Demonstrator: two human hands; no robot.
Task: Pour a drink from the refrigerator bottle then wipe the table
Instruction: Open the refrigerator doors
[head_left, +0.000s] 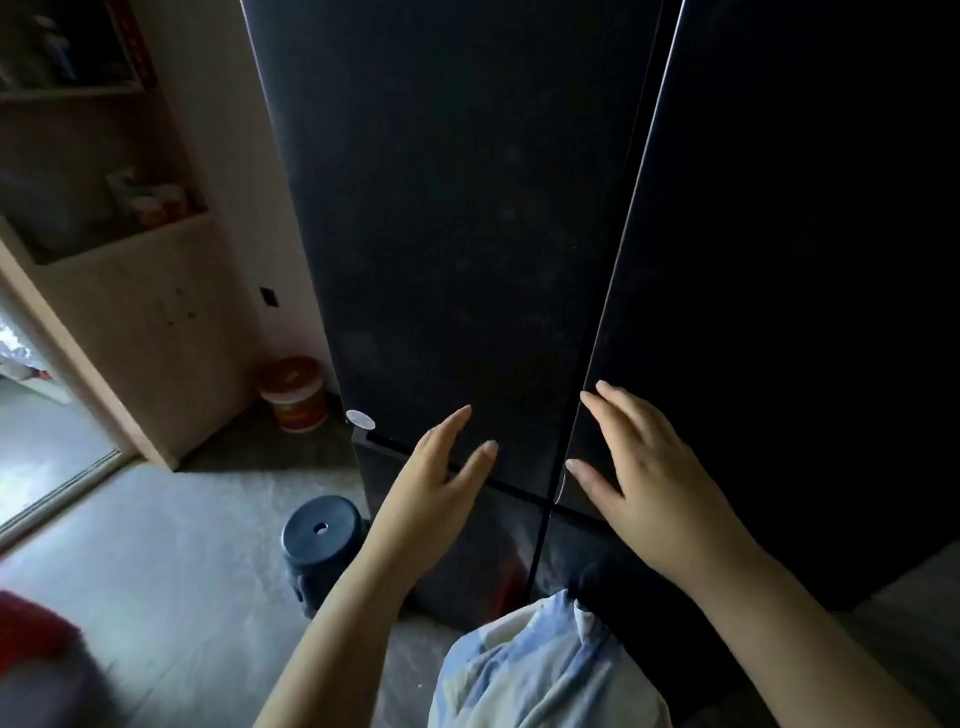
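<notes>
A tall black refrigerator fills the view, its left door and right door both closed, with a thin vertical seam between them. My left hand is raised in front of the lower part of the left door, fingers straight and spread, holding nothing. My right hand is at the lower part of the right door, its fingertips at the seam edge, fingers straight. No bottle, cup or table is in view.
A dark blue plastic stool stands on the floor left of the refrigerator's base. An orange and white bucket sits against the wall. A wooden shelf cabinet stands at left. Blue and white clothing shows below.
</notes>
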